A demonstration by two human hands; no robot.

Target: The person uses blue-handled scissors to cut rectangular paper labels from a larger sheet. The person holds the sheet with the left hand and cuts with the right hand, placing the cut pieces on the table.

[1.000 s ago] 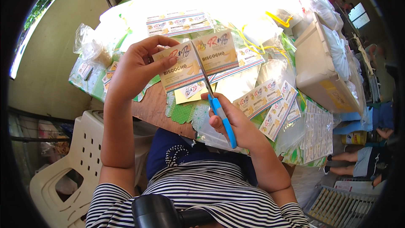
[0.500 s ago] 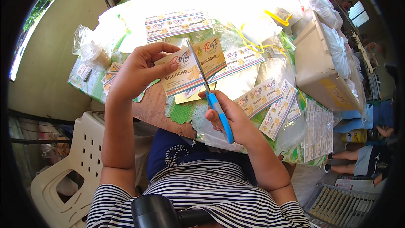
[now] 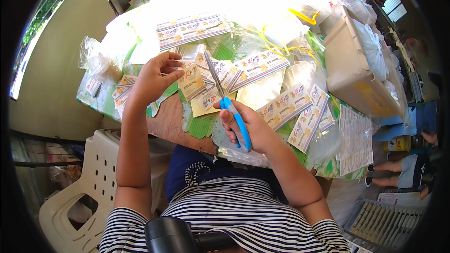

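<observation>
My right hand [image 3: 243, 124] grips a pair of scissors [image 3: 236, 124] by blue and grey handles, the blades pointing away from me and close together. Left of the blades, my left hand [image 3: 157, 82] hovers with thumb and fingers apart, holding nothing. Just beside its thumb, a small printed label [image 3: 191, 83] lies on a loose pile of cut labels [image 3: 207, 97]. Under the pile shows a yellowish paper. A label strip [image 3: 260, 69] lies to the right of the blades, and another printed sheet [image 3: 192, 32] is farther back.
More label strips [image 3: 287, 107] lie at the right, near clear plastic sleeves [image 3: 355, 143]. A beige bin [image 3: 361, 61] holds white plastic bags. Yellow ties [image 3: 274, 44] sit at the back; a bagged item [image 3: 101, 63] stands at left. A beige chair [image 3: 96, 173] is beside me.
The label held in my left hand has been let go and a piece lies on the pile. My left hand has moved slightly left, and the scissors have come away, slightly left and nearer.
</observation>
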